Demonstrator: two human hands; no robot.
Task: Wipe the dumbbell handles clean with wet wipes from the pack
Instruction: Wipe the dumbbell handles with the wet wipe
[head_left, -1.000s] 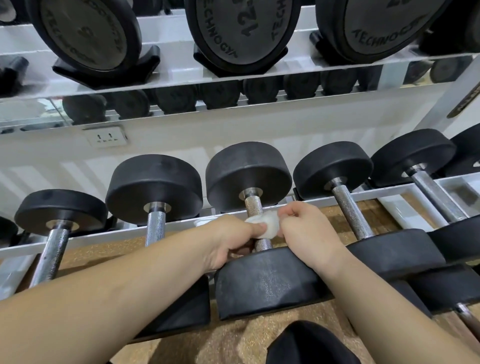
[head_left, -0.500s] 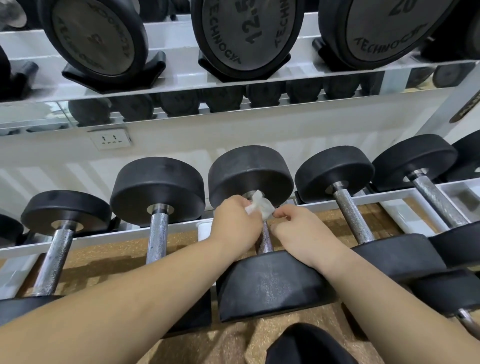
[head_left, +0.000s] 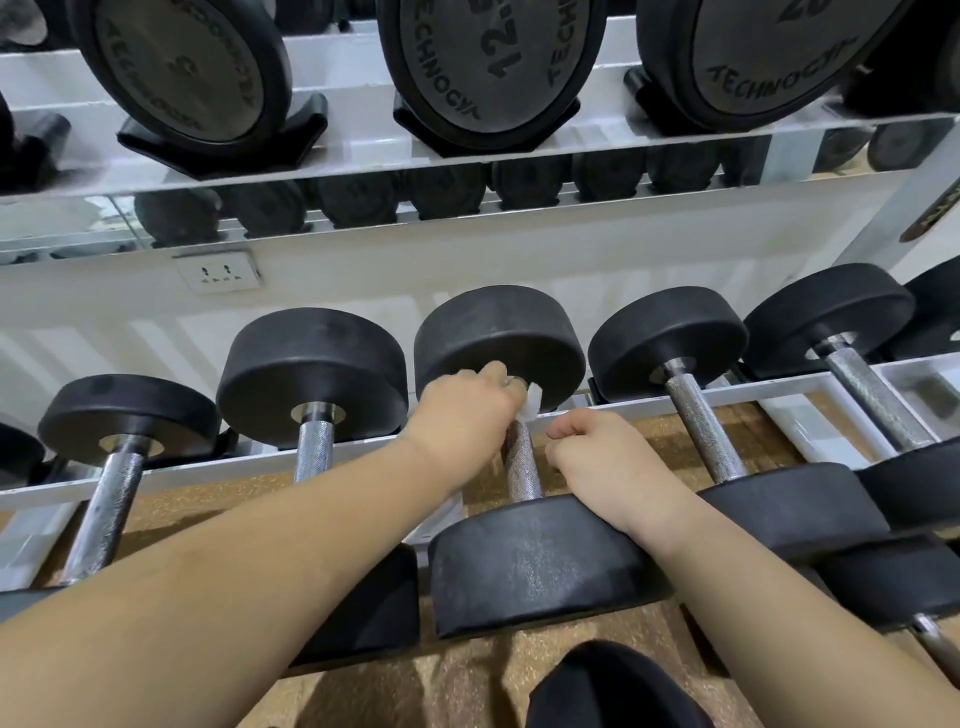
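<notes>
Left hand grips a white wet wipe at the far end of the knurled handle of the middle dumbbell, close against its far head. Right hand holds nothing, its fingers curled in and its wrist resting on the dumbbell's near end. Neighbouring dumbbells lie on either side on the white rack.
</notes>
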